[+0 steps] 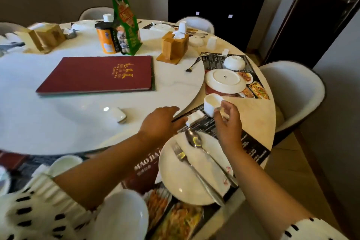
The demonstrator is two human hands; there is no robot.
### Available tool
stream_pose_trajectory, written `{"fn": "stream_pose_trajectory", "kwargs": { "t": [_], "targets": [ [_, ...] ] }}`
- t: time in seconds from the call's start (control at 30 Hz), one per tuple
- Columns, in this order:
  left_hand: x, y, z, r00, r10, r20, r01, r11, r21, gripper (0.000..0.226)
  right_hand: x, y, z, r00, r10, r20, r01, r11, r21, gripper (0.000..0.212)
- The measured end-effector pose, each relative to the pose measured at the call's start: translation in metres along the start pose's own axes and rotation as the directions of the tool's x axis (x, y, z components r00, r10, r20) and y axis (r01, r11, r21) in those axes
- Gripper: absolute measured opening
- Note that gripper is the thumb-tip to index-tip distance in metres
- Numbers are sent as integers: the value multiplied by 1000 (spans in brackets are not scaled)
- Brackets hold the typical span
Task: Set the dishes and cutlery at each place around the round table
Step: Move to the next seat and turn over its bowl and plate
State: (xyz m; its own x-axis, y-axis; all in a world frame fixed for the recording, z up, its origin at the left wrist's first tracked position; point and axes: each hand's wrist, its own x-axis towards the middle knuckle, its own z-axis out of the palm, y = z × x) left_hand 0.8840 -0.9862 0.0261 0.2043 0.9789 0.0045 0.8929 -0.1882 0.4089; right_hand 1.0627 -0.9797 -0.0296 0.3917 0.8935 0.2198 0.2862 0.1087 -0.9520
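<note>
We are dressing the near place; our right hand (pixel 226 121) pinches the small white cup (pixel 212 104) at the plate's (pixel 175 177) one o'clock; our left hand (pixel 159 122) lies flat, fingers straight, tips by the white rest (pixel 194 118) at twelve; fork (pixel 183 157) and spoon (pixel 194 139) lie across the plate; next, we judge, the cup needs setting upright on the placemat (pixel 251 146).

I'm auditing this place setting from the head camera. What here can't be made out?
Head view:
- White rest: left hand covers its near end; pinched or only touched, unclear.
- Near bowl: cut off by bottom edge.
- Far place settings: blurred, cutlery unreadable.
- Cup: right hand hides its right side.
</note>
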Motion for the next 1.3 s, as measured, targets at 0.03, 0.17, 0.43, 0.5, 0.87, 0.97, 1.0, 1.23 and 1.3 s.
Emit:
{"fn": "stream_pose_trajectory", "kwargs": {
  "t": [0.03,0.17,0.43,0.5,0.87,0.97,1.0,1.23,1.3],
  "targets": [
    [-20,-4,-4,1000,-17,-13,17,1000,6,52,-19,-6,0,999,-36,33,34,998,52,32],
    [-95,-33,-8,991,-117,-66,113,992,-52,44,-88,-19,-1,971,-103,215,85,992,92,26],
    [-235,-83,22,883,-466,-57,464,885,-52,52,-206,-1,-10,795,-209,569,355,921,-158,33],
    [-249,-84,28,865,-502,2,500,862,-78,50,-223,5,-14,738,-162,656,428,863,-268,40],
    [-241,-83,45,680,-668,303,573,226,-788,48,-259,31,-14,603,-6,797,627,621,-470,85],
    [-218,-83,40,699,-648,303,527,180,-831,49,-260,35,-11,628,-13,778,623,607,-493,82],
    [-209,-84,39,708,-641,297,504,165,-848,49,-260,35,-11,634,-4,774,637,570,-519,76],
    [-169,-94,42,672,-688,273,435,68,-898,49,-265,41,-9,690,26,723,615,505,-606,53],
    [-164,-97,45,655,-699,286,434,39,-900,49,-263,45,-8,680,13,733,635,488,-598,53]
  ]
}}
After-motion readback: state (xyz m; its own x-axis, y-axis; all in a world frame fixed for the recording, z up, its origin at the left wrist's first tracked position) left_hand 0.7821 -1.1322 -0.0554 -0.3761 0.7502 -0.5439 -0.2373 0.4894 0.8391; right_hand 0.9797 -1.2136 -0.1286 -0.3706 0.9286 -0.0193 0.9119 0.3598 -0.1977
